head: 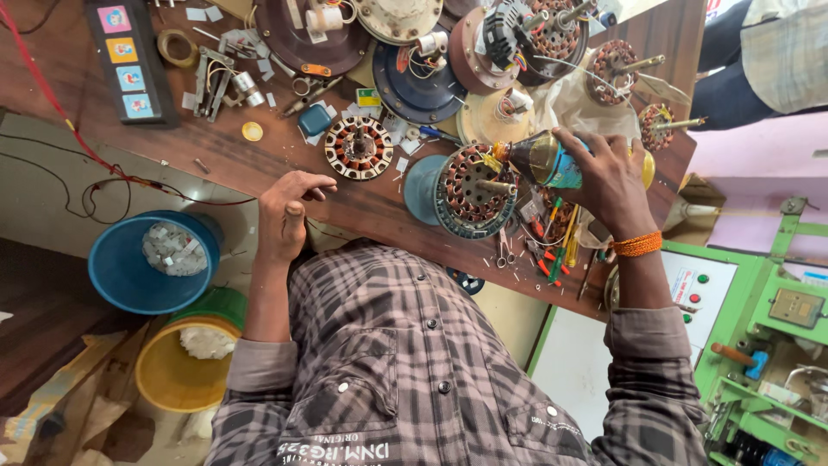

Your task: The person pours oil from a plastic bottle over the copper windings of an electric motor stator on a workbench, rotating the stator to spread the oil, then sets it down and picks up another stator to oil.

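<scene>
Head view looks down over a cluttered wooden worktop. The right hand is wrapped around a dark bottle with a teal label. The bottle is tipped on its side, and its orange nozzle points at the wound stator. The stator sits on a teal round base near the worktop's front edge, just left of that hand. The grip on the bottle is full, with fingers over the top and the thumb under. The left hand rests at the worktop edge well apart from the stator, loosely curled and holding nothing that I can see.

I judge the step in hand to be dosing liquid from the bottle onto the copper coils. To do it well, the nozzle should sit close over the windings and the squeeze should be light, so the liquid lands on the coils and not on the centre shaft or the worktop. Whether the tip already touches the winding is hard to tell from this angle. The free hand could turn the teal base so each coil comes under the nozzle in turn.

A second stator lies near on the left. Loose screwdrivers lie just beside the stator, under the right wrist, and could snag the sleeve.
</scene>
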`<move>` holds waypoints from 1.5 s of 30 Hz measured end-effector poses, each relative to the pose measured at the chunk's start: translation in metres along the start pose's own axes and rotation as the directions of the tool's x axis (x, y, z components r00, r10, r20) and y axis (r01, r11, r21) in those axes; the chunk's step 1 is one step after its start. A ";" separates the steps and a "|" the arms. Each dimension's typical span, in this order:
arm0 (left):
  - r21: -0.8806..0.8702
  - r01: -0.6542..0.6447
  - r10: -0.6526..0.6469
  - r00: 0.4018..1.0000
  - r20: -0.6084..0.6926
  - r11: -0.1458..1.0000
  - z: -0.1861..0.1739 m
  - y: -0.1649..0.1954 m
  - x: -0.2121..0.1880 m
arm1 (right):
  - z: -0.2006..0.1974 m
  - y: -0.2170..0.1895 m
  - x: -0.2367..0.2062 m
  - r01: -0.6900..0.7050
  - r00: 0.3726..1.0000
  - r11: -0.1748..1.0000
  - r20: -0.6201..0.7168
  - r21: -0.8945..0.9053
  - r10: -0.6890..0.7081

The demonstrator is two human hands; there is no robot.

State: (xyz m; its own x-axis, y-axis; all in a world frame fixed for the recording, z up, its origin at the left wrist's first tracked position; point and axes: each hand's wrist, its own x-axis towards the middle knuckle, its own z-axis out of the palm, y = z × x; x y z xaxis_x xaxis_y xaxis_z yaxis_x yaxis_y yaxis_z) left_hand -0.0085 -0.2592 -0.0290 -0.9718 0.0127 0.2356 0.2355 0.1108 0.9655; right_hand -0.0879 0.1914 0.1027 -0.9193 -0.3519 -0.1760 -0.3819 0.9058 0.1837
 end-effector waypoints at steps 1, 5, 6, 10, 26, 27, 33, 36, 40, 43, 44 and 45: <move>0.000 -0.002 0.002 1.000 -0.007 1.000 -0.001 0.001 -0.001 | 0.000 0.000 0.002 0.013 1.000 1.000 -0.013 0.000 -0.013; 0.025 -0.004 0.005 0.999 -0.033 1.000 -0.007 0.009 -0.006 | 0.000 0.001 0.002 0.019 1.000 0.999 -0.019 0.048 -0.019; 0.021 -0.001 0.002 0.999 -0.037 1.000 -0.008 0.011 -0.007 | 0.001 0.002 0.000 0.005 1.000 0.998 -0.009 0.070 -0.005; 0.019 0.000 0.000 0.999 -0.033 1.000 -0.009 0.014 -0.009 | 0.018 0.012 -0.017 -0.069 0.997 0.960 0.060 0.270 0.054; 0.097 -0.237 0.159 0.853 0.497 0.967 0.144 0.062 0.087 | 0.153 -0.097 -0.184 -0.078 0.852 -0.130 0.134 0.988 0.506; 0.105 -0.376 0.266 0.801 0.536 0.921 0.151 0.065 0.093 | 0.152 -0.107 -0.189 -0.040 0.833 -0.197 0.142 0.980 0.535; 0.047 -0.384 0.195 0.565 0.802 0.922 0.188 0.066 0.119 | 0.140 -0.134 -0.214 0.126 0.723 -0.249 0.083 0.960 0.686; -0.010 -0.429 0.234 0.472 0.850 0.903 0.193 0.060 0.128 | 0.143 -0.135 -0.228 0.102 0.716 -0.244 0.099 0.964 0.691; -0.084 -0.405 0.259 0.398 0.880 0.910 0.199 0.048 0.131 | 0.153 -0.134 -0.243 0.034 0.701 -0.249 0.155 0.968 0.696; -0.116 -0.419 0.302 0.411 0.860 0.900 0.206 0.038 0.129 | 0.160 -0.130 -0.246 0.013 0.702 -0.199 0.133 0.980 0.700; -0.086 -0.427 0.286 0.431 0.856 0.900 0.208 0.034 0.129 | 0.163 -0.128 -0.245 0.004 0.705 -0.182 0.126 0.983 0.698; -0.049 -0.430 0.262 0.453 0.852 0.902 0.207 0.029 0.127 | 0.166 -0.126 -0.244 0.033 0.713 -0.149 0.081 0.988 0.696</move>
State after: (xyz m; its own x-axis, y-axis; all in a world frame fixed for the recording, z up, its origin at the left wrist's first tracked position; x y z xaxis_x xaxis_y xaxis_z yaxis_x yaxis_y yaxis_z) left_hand -0.1283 -0.0490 0.0067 -0.3902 0.8817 0.2651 0.6306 0.0462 0.7747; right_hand 0.2002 0.2027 -0.0381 -0.9138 0.3990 -0.0762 0.1205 0.0872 -0.9889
